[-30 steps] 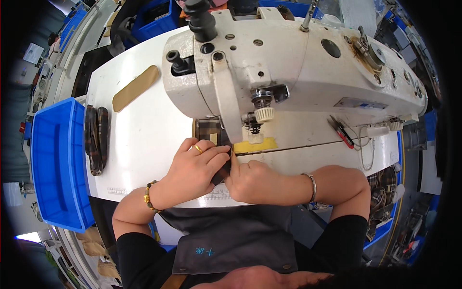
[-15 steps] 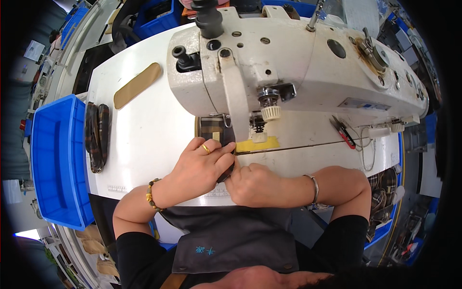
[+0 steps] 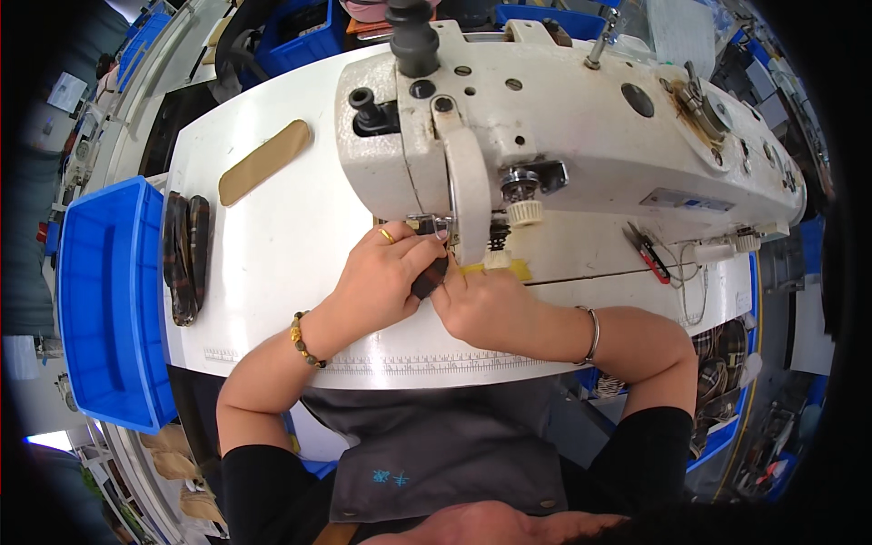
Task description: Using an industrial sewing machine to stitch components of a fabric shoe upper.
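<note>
Under the head of a white sewing machine [image 3: 581, 118], a dark plaid fabric piece [image 3: 429, 281] lies between my hands, most of it covered by my fingers and the machine. My left hand [image 3: 377, 277], with a gold ring, presses its bent fingers onto the fabric close beside the needle area. Curled at the fabric's near right edge, my right hand [image 3: 486, 304] pinches it between thumb and finger. The needle itself is hidden. A yellow strip [image 3: 520, 270] shows on the bed just behind my right hand.
A tan oval-ended piece [image 3: 265, 163] and folded plaid pieces [image 3: 186, 259] lie on the white table's left side. Beyond its left edge stands a blue bin [image 3: 109, 304]. Red-handled thread snips [image 3: 649, 254] rest at the right, near loose thread. More plaid pieces [image 3: 722, 363] sit lower right.
Both hands have moved away from me with the fabric, further under the machine head. The fabric has turned and less of its plaid top shows. The view has shifted slightly.
</note>
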Tool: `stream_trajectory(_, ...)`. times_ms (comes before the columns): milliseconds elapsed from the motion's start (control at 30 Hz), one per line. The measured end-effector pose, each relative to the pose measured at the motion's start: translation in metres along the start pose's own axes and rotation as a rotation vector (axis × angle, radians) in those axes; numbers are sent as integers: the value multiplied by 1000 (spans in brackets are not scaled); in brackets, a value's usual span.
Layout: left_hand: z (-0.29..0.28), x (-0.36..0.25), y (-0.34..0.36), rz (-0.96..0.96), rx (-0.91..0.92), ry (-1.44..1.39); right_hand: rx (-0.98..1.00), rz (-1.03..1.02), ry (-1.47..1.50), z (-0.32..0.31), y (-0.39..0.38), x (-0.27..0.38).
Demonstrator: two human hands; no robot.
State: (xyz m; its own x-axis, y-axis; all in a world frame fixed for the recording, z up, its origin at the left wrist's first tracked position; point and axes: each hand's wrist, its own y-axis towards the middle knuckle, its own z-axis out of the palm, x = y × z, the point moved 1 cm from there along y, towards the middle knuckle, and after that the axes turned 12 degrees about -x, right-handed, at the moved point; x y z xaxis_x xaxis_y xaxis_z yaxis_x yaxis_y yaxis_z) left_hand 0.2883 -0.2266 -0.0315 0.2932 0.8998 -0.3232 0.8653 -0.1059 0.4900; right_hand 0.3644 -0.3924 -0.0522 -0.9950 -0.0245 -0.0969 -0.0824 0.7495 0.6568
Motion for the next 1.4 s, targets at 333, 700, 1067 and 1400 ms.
stream_trajectory(333, -4, -13, -5, 246, -190, 140, 33, -88, 0, -13, -7, 13)
stream_trajectory(700, 5, -8, -12, 73, -76, 93, 87, -101, -7, -18, -6, 18)
stream_trajectory(1067, 4, -22, -10, 130, -111, 173, 76, -129, -53, -18, -3, 19)
stream_trajectory(1400, 4, -22, -6, 45, 6, 192, 59, -147, -35, -15, -3, 17)
